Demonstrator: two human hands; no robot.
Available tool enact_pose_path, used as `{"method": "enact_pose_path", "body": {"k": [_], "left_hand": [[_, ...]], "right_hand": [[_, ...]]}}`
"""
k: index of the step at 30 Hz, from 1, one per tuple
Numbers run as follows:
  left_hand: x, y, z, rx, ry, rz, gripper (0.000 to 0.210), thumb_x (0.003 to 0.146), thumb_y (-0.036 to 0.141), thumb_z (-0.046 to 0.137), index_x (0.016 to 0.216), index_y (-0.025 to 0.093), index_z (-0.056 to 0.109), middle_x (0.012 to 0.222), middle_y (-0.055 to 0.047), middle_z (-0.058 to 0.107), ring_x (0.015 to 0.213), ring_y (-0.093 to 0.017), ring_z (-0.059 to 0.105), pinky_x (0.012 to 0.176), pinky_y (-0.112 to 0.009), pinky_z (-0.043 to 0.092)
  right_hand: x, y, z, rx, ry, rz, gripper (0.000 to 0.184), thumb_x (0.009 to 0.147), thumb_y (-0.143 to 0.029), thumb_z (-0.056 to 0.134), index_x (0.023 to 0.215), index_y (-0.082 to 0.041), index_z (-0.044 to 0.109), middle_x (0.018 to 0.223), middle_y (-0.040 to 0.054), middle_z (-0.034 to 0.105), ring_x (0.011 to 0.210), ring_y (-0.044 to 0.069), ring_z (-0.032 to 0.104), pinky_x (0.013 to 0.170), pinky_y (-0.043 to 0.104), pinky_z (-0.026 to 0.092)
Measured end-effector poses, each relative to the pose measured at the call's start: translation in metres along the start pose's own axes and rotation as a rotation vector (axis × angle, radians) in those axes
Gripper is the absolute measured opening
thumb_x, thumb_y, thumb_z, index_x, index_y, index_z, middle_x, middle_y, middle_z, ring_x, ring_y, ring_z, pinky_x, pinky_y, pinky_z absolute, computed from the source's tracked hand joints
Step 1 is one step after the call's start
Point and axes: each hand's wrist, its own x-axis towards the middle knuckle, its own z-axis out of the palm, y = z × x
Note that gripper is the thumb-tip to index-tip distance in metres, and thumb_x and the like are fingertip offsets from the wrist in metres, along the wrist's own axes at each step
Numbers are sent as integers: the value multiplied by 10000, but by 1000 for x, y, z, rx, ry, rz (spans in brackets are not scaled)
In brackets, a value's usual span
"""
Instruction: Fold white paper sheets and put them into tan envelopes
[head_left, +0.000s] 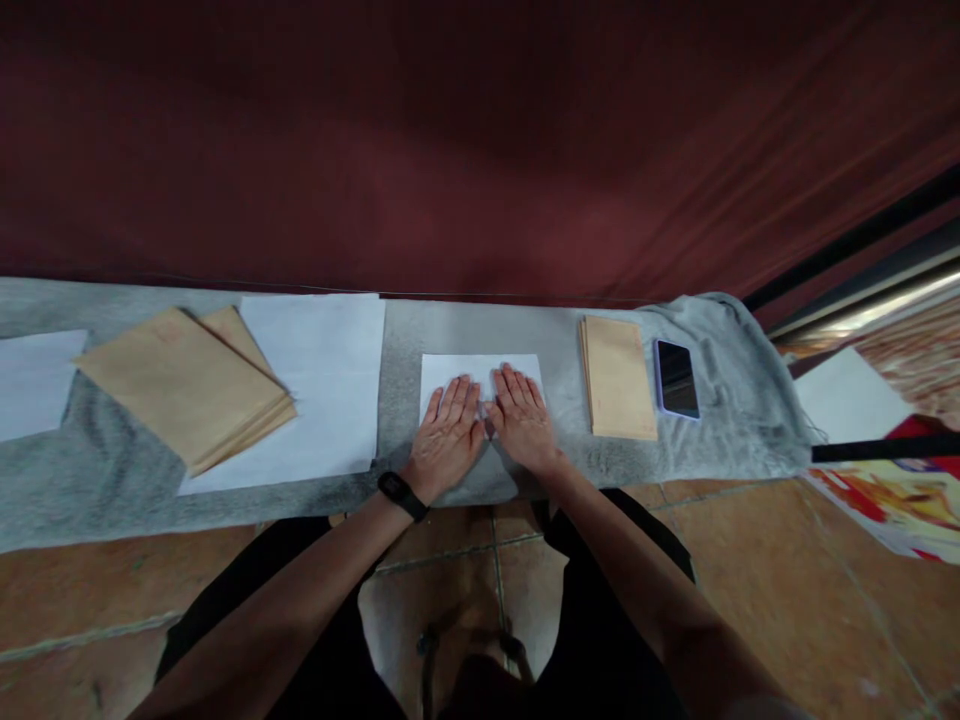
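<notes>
My left hand and my right hand lie flat, side by side, on a sheet of white paper at the middle of the cloth-covered table. The fingers of both point away from me, and the thumbs come close together between them. Much of the paper's near part is hidden under my palms, so I cannot tell whether it is folded. A dark band circles my left wrist. Nearest to my right hand is a stack of brown envelopes.
Brown envelopes lie fanned over large white sheets on the left, with more white paper farther out. A phone rests right of the envelope stack. Grey cloth covers the table; a dark red curtain hangs behind.
</notes>
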Motion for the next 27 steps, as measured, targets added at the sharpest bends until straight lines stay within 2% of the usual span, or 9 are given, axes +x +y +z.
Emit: {"method": "enact_pose_path", "body": {"k": [11, 18, 22, 27], "left_hand": [[0, -20, -3, -6, 70, -127, 653, 1016, 379, 338, 1560, 19, 309, 1638, -223, 267, 1547, -314, 219, 1250, -541, 238], [6, -33, -2, 2, 119, -242, 682, 1005, 415, 353, 1556, 14, 312, 1618, -243, 308, 1533, -355, 250, 1238, -595, 224], [18, -24, -2, 6, 136, -249, 671, 1017, 407, 321, 1553, 2, 305, 1617, -246, 319, 1540, -348, 229, 1245, -585, 213], [35, 6, 6, -51, 25, -65, 612, 1026, 340, 296, 1564, 48, 301, 1641, -179, 315, 1554, -271, 213, 1259, -496, 235]], "right_hand": [[-4, 15, -1, -24, 38, 67, 647, 1074, -477, 321, 1591, -88, 287, 1659, 157, 265, 1542, 282, 254, 1258, 494, 213], [-5, 20, -2, -20, 51, 99, 666, 1070, -490, 315, 1582, -65, 300, 1650, 174, 284, 1532, 292, 272, 1251, 504, 224], [-6, 20, -2, -32, 63, 100, 664, 1069, -485, 316, 1576, -56, 308, 1649, 179, 285, 1532, 295, 270, 1251, 497, 215], [-6, 21, -1, -37, 46, 98, 652, 1065, -452, 328, 1575, -47, 304, 1656, 181, 265, 1533, 304, 265, 1253, 504, 200]]}}
